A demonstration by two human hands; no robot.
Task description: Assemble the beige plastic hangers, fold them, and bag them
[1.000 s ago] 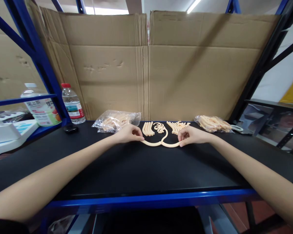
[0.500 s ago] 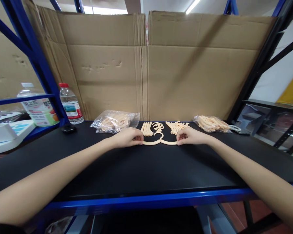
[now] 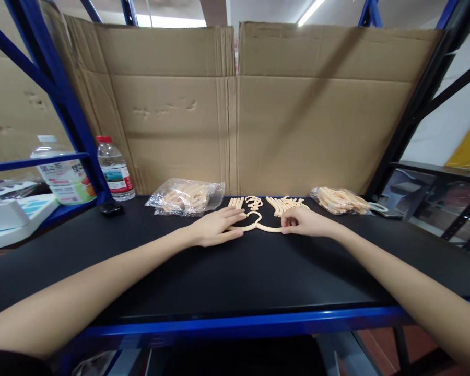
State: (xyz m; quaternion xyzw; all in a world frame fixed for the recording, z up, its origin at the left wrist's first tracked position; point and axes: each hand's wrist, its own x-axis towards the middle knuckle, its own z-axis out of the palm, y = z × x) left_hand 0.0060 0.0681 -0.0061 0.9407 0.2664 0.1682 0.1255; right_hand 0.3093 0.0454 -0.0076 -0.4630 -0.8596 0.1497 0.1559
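A cream hanger [image 3: 256,225] lies on the black tabletop, its hook pointing toward the back. My left hand [image 3: 218,226] is open over the hanger's left arm, fingers spread and covering that end. The thumb and fingers of my right hand [image 3: 300,221] are pinched on the tip of the right arm. Just behind are loose cream pieces: a row of curved arms on the left [image 3: 235,202], a small group of hooks [image 3: 254,202] in the middle, and another row of arms on the right [image 3: 276,204], partly hidden by my right hand.
Clear plastic bags of cream pieces lie at the back left [image 3: 185,197] and back right [image 3: 339,200]. A red-capped bottle [image 3: 116,175] and a black object [image 3: 110,208] are on the left. Cardboard [image 3: 172,130] stands behind the table [image 3: 235,277].
My left hand has let go of the hanger's left tip, opened its fingers and moved a little right over that arm. My right hand is nearly unchanged.
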